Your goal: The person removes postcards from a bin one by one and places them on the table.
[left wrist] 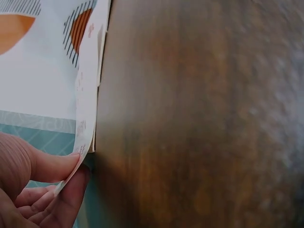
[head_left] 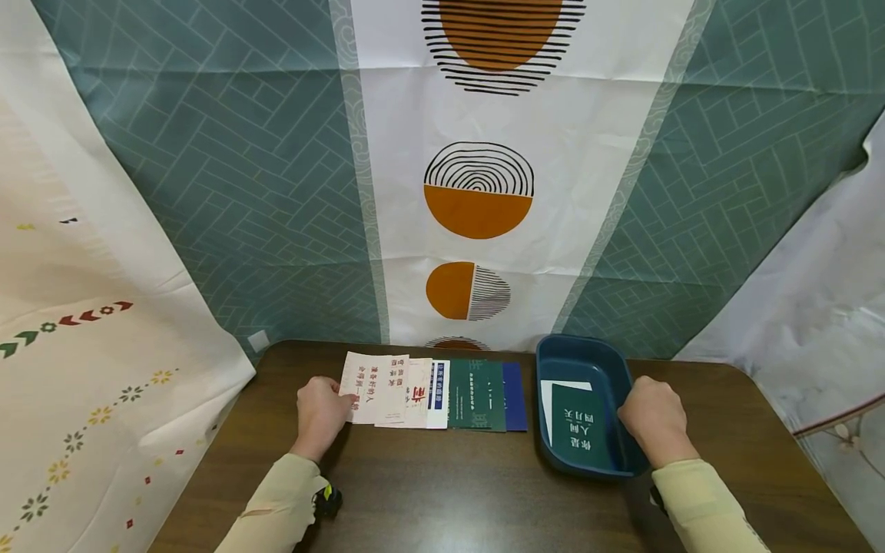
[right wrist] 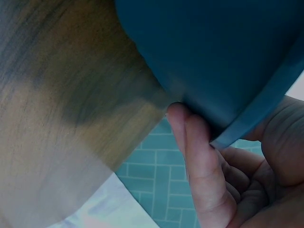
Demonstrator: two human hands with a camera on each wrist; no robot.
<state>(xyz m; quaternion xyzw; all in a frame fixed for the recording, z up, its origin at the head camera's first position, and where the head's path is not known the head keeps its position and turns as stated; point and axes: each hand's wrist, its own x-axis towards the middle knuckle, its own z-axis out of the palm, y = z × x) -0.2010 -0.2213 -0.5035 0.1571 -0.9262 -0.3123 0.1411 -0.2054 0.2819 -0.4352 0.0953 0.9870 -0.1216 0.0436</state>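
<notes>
My left hand [head_left: 321, 416] pinches the left edge of a cream card [head_left: 362, 388] with dark red characters. In the left wrist view, thumb and fingers hold the bent corner of this card [left wrist: 85, 114]. It lies at the left end of an overlapping row, with another cream card [head_left: 418, 395], a white-and-blue card [head_left: 439, 395], a dark green card [head_left: 477, 395] and a blue card [head_left: 515, 395]. My right hand [head_left: 653, 421] grips the right rim of a dark blue plastic bin [head_left: 588, 355]. Inside the bin, a green card [head_left: 575, 422] overlaps a white card [head_left: 547, 411].
The dark brown wooden table [head_left: 442, 476] carries the cards and the bin. Behind it hangs a teal and white patterned cloth [head_left: 484, 111]. A light cloth with flower prints [head_left: 104, 361] hangs at the left, and a pale cloth [head_left: 830, 307] at the right.
</notes>
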